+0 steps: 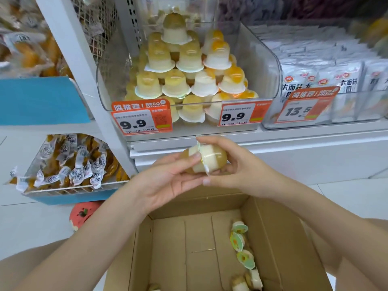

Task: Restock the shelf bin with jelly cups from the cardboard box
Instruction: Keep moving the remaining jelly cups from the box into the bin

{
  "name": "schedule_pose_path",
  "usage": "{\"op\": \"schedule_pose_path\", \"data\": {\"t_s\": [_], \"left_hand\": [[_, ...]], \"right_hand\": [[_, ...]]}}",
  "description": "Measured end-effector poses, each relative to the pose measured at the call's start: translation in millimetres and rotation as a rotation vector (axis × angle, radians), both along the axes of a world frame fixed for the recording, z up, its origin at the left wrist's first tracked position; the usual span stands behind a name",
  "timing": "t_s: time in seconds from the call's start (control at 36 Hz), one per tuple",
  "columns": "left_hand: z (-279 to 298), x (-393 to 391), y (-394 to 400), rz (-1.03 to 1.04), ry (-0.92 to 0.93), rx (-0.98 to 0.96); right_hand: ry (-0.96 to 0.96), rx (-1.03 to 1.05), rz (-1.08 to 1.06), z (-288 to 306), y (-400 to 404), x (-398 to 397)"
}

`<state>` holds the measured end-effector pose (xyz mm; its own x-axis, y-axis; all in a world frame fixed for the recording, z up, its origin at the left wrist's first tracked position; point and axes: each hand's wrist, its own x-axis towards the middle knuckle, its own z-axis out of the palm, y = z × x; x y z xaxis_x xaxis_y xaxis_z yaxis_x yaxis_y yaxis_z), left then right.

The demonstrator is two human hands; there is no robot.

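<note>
Head view: both hands (pixel 168 181) (pixel 237 171) hold jelly cups (pixel 206 158) lid-to-lid.

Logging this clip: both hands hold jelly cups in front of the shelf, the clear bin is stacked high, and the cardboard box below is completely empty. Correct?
Not quite. The head view shows the cardboard box still has several jelly cups along its right side. The rest stands: the left hand and right hand hold cups, and the clear bin is stacked high.

Both forearms bare, extended forward and converging at centre. Left hand (pixel 168 179) palm up and angled inward, fingers curled, thumb (pixel 190 159) pressed across the top of a held item. Right hand (pixel 233 164) opposite, cupped from the side, index finger arched over, fingertips meeting those of the left.
</note>
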<state>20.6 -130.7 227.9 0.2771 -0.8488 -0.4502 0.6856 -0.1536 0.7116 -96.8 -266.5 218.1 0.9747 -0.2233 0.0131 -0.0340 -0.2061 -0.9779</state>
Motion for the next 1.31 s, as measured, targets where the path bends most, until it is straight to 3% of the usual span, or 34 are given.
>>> {"op": "schedule_pose_path", "data": {"t_s": [0.28,0.39,0.53,0.64,0.75,0.81,1.31], "left_hand": [[6.2,-6.4,3.5,-0.012,-0.046,0.042],[14.7,-7.9,4.0,-0.063,-0.113,0.049],[21.3,6.4,10.1,0.093,-0.908,0.28],[20.1,33.4,14.5,0.209,-1.072,0.372],[17.6,51.2,20.1,0.195,-1.679,0.597],[15.9,55.0,21.5,0.165,-1.845,0.681],[13.9,57.3,20.5,0.059,-1.88,0.723]], "right_hand": [[-0.05,-0.055,-0.106,2.4,-1.0,0.0],[-0.067,0.042,-0.152,12.0,-3.8,0.0],[-0.197,0.328,-0.348,41.1,-34.9,13.6],[-0.271,0.185,-0.55,78.2,-63.8,40.9],[-0.275,-0.06,-0.669,101.3,-93.1,79.2],[-0.264,-0.172,-0.7,111.3,-105.1,97.2],[0.031,-0.663,-0.49,136.6,-126.1,163.4]]}}
